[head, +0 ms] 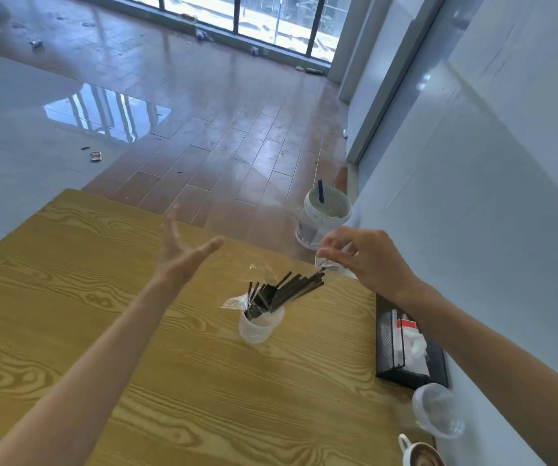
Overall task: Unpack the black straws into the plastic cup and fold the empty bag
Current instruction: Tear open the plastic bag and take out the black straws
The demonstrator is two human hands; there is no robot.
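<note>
A translucent plastic cup (260,327) stands upright on the wooden table (102,297). A bundle of black straws (284,290) leans in it, tips fanning up and to the right. A clear plastic bag (270,274) still drapes loosely over the straws. My right hand (365,253) pinches the bag's far end above and right of the cup. My left hand (180,253) hovers left of the cup with fingers spread, holding nothing.
A black mesh tissue box (388,344) lies along the table's right edge by the wall. A second clear cup (437,415) and a white mug (418,455) sit at the near right corner. A white bucket (324,213) stands on the floor beyond the table.
</note>
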